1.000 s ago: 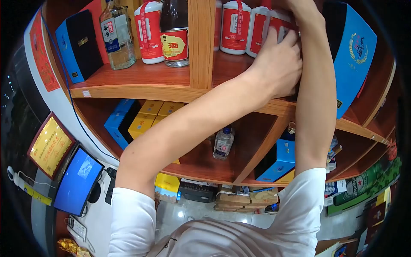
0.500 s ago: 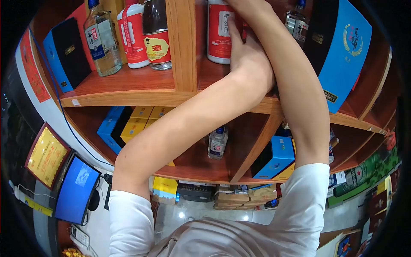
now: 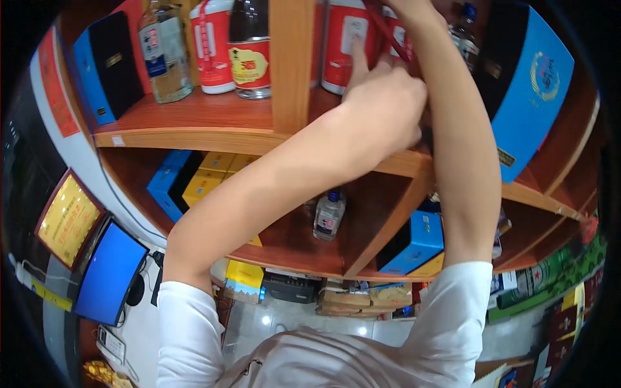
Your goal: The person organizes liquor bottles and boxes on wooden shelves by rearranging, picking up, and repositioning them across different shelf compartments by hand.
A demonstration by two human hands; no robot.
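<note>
- Clock directions are taken from the left hand (image 3: pixel 388 97).
- The nearer red-and-white bottle (image 3: pixel 335 58) is seen at 11 o'clock, upright on the upper shelf (image 3: pixel 194 118); its label is partly covered by a raised digit of the left hand, and whether contact is made cannot be told.
- The rest of the left grip is blurred and turned away; what is pinched, if anything, cannot be told.
- The right hand (image 3: pixel 409 6) is cut off by the upper edge at 12 o'clock, so its grip cannot be told.
- Near it, a dark red ribbon (image 3: pixel 389 29) is seen slanting down before a second red-and-white bottle (image 3: pixel 400 33), which is partly hidden.
- Between 1 and 2 o'clock, a blue-capped bottle (image 3: pixel 468 31) is half covered by the right forearm; a large blue box (image 3: pixel 537 90) is placed at 3 o'clock.
- Toward 9 o'clock, past a wooden divider (image 3: pixel 289 64), a yellow-labelled bottle (image 3: pixel 250 68) is stood.
- At 7 o'clock, a small clear bottle (image 3: pixel 330 218) is set one shelf lower.
</note>
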